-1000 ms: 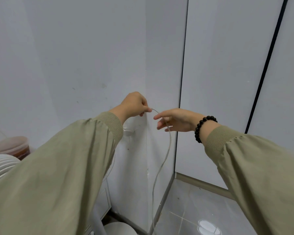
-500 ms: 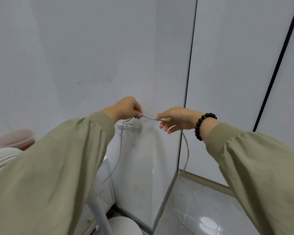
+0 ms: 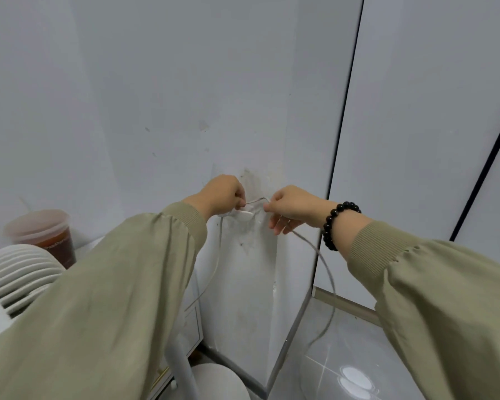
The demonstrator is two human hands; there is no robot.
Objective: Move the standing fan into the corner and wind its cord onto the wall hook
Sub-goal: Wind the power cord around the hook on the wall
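Vs frame half a second back: left hand [image 3: 223,194] and right hand [image 3: 292,206] closer together, lower. Cord [image 3: 254,201] span between them shorter, arched just above wall hook [image 3: 244,216] beside wall corner.
Left fingers curled, pinching cord. Right thumb and forefinger pinching cord, other fingers loosely spread.
One strand hangs below each hand.
Hook partly hidden by left hand; we cannot tell whether cord sits on it.
Standing fan [image 3: 18,272] at left, grille cut off by frame edge, pole partly behind left sleeve [image 3: 113,298].
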